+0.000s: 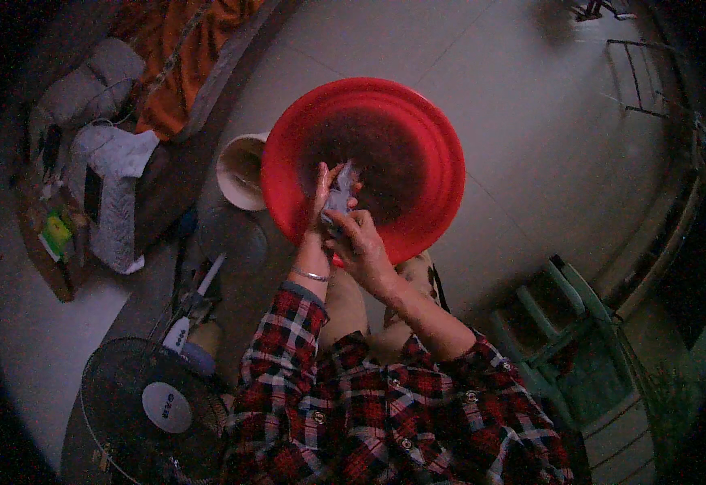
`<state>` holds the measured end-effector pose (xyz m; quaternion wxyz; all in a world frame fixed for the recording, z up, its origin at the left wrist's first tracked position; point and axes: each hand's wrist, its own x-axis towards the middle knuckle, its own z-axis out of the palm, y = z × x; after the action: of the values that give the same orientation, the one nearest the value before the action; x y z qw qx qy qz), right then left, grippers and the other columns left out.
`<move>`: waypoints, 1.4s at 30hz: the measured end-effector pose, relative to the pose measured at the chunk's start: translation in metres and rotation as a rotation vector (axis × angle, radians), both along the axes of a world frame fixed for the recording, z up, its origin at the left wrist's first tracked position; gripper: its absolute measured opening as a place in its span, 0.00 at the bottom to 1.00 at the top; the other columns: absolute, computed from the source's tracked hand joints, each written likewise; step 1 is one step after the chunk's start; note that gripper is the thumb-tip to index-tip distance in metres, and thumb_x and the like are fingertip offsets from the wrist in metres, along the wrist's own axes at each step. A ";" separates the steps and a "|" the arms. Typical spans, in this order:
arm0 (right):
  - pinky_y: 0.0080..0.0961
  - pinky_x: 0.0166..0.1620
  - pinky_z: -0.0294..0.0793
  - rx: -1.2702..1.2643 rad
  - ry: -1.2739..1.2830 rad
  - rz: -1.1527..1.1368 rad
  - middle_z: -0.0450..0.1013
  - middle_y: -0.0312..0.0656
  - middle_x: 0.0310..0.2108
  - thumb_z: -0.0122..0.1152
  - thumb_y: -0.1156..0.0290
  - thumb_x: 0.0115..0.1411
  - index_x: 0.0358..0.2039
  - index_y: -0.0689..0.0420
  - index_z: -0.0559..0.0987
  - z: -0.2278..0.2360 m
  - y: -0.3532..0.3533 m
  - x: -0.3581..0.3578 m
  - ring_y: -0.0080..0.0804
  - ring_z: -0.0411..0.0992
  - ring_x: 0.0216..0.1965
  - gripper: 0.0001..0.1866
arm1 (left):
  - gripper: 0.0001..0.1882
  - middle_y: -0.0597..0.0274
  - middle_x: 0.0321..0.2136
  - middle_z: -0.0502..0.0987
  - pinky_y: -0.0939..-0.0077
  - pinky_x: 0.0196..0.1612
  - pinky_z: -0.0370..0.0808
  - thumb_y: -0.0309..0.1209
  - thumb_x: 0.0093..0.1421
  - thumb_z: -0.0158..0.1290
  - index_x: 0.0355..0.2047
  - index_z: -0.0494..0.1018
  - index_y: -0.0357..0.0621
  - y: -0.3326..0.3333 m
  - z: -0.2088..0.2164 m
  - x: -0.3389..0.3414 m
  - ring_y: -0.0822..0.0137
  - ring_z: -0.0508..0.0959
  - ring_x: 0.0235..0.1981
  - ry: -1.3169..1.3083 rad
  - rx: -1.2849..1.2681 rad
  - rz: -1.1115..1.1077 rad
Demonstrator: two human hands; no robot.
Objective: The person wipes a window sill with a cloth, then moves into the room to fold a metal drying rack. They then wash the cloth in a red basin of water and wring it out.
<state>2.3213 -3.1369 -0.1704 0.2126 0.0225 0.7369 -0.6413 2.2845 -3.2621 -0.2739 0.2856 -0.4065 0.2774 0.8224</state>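
Observation:
Over the near part of a large red basin (450, 186), both my hands are close together. The basin's inside looks dark, and I cannot tell what lies in it. My left hand (321, 194) holds a small crumpled grey-blue piece (339, 199), which may be wet cloth; its kind is unclear. It lies along the palm, and its upper end points away from me. From the right, my right hand (359, 241) closes its fingers on the piece's near end. A bracelet circles my left wrist.
A pale bucket (230, 174) stands against the basin's left side. Left of me are a black fan (118, 380), a white cloth (118, 153) and an orange cloth (167, 97). A green chair (559, 295) is at the right, and a metal rack (634, 77) stands at the far right.

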 end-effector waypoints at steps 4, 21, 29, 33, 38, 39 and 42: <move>0.38 0.42 0.72 0.221 0.175 -0.001 0.68 0.54 0.42 0.61 0.81 0.49 0.45 0.57 0.69 -0.010 -0.010 -0.004 0.56 0.69 0.43 0.21 | 0.27 0.62 0.31 0.72 0.72 0.30 0.74 0.57 0.58 0.50 0.41 0.70 0.45 0.015 -0.025 0.020 0.67 0.73 0.26 -0.069 -0.166 0.098; 0.42 0.49 0.68 0.472 -0.199 -0.196 0.72 0.61 0.42 0.52 0.62 0.62 0.50 0.65 0.68 -0.076 0.064 -0.075 0.56 0.70 0.47 0.22 | 0.30 0.57 0.61 0.56 0.46 0.57 0.58 0.56 0.62 0.42 0.58 0.59 0.53 0.013 0.049 0.012 0.54 0.58 0.61 -0.062 -0.508 -0.124; 0.34 0.51 0.69 0.230 0.035 -0.005 0.70 0.53 0.45 0.53 0.84 0.47 0.52 0.59 0.70 -0.084 0.016 -0.021 0.50 0.70 0.46 0.28 | 0.37 0.54 0.62 0.55 0.62 0.55 0.64 0.57 0.61 0.42 0.64 0.51 0.52 0.014 0.002 0.007 0.56 0.62 0.57 0.023 -0.477 -0.095; 0.37 0.45 0.69 0.159 0.146 0.033 0.65 0.54 0.44 0.56 0.82 0.48 0.53 0.57 0.64 -0.006 -0.004 -0.005 0.54 0.68 0.44 0.29 | 0.33 0.59 0.45 0.70 0.71 0.41 0.73 0.60 0.60 0.42 0.55 0.62 0.48 -0.018 -0.035 0.015 0.63 0.73 0.40 0.090 0.014 -0.037; 0.41 0.41 0.70 0.222 0.061 -0.041 0.66 0.57 0.42 0.58 0.73 0.56 0.50 0.58 0.63 0.003 -0.015 -0.007 0.57 0.69 0.42 0.22 | 0.25 0.67 0.31 0.71 0.75 0.37 0.73 0.57 0.61 0.45 0.38 0.72 0.47 0.001 -0.016 0.026 0.70 0.73 0.31 -0.007 -0.089 0.162; 0.42 0.40 0.70 0.214 0.038 -0.033 0.67 0.57 0.41 0.58 0.70 0.58 0.48 0.58 0.63 -0.003 -0.017 -0.008 0.58 0.70 0.40 0.20 | 0.24 0.67 0.31 0.72 0.75 0.38 0.72 0.56 0.62 0.45 0.37 0.72 0.47 0.000 -0.029 0.039 0.70 0.73 0.32 0.030 -0.123 0.230; 0.45 0.34 0.71 0.436 0.023 -0.012 0.71 0.59 0.28 0.54 0.63 0.61 0.43 0.58 0.66 -0.031 -0.014 -0.026 0.58 0.72 0.34 0.15 | 0.23 0.68 0.31 0.72 0.75 0.42 0.71 0.54 0.62 0.45 0.36 0.73 0.47 0.024 -0.013 0.033 0.70 0.72 0.34 0.041 -0.183 0.296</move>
<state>2.2956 -3.1508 -0.2018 0.1905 0.0648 0.8604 -0.4681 2.3178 -3.2379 -0.2869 0.1177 -0.4504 0.2940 0.8348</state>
